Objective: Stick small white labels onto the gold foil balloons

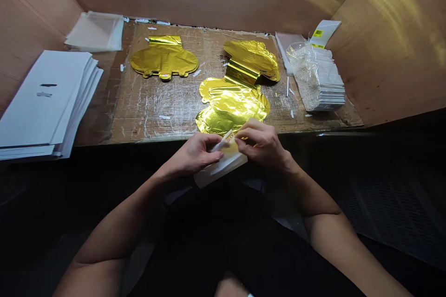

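Note:
My left hand [193, 154] and my right hand [260, 145] meet just off the front edge of the bench. Together they hold a white paper or plastic packet [221, 169] with a small folded piece of gold foil [232, 147] at its top. The fingers of my right hand pinch the foil and the packet's upper edge, and my left hand grips the packet from the side. Closest to my hands lies a stack of gold foil balloons [232, 111]. Another stack [252, 60] overlaps it further back, and a third [163, 58] lies to the left.
A pile of white sheets or envelopes [45, 104] sits at the left, with clear plastic sleeves [95, 31] behind it. A bundle of white sticks in clear wrap [315, 76] stands at the right. Plywood walls [390, 41] enclose a cardboard-covered bench [153, 111].

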Demonstrator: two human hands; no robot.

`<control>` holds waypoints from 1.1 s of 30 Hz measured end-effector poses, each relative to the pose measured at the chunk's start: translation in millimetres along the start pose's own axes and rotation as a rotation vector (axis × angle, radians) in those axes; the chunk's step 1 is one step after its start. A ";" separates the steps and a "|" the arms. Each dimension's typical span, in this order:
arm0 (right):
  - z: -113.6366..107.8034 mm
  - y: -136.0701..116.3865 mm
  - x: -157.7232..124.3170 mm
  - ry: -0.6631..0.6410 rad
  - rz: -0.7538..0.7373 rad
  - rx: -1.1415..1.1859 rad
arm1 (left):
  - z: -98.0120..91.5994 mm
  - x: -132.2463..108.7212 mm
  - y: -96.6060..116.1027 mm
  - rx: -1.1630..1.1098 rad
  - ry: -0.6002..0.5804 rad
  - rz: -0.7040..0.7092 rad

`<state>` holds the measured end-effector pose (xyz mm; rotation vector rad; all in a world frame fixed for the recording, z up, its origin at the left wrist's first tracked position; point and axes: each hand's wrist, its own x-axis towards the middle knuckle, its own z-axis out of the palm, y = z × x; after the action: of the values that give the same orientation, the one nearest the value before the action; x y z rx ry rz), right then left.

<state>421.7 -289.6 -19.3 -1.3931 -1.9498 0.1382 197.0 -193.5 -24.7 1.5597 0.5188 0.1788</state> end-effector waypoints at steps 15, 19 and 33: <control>1.4 4.8 8.0 -0.039 0.264 0.238 | -0.2 -5.6 -3.5 0.179 0.036 0.046; 2.4 3.5 8.7 0.161 0.329 0.063 | 0.7 -10.7 -9.8 0.327 0.001 0.056; -2.4 -5.1 -3.0 -0.140 0.251 0.191 | 5.3 -12.4 -11.3 0.393 -0.113 0.124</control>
<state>419.7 -295.1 -16.6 -1.5270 -1.8102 0.5382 185.9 -203.9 -33.6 1.9755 0.3827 0.0846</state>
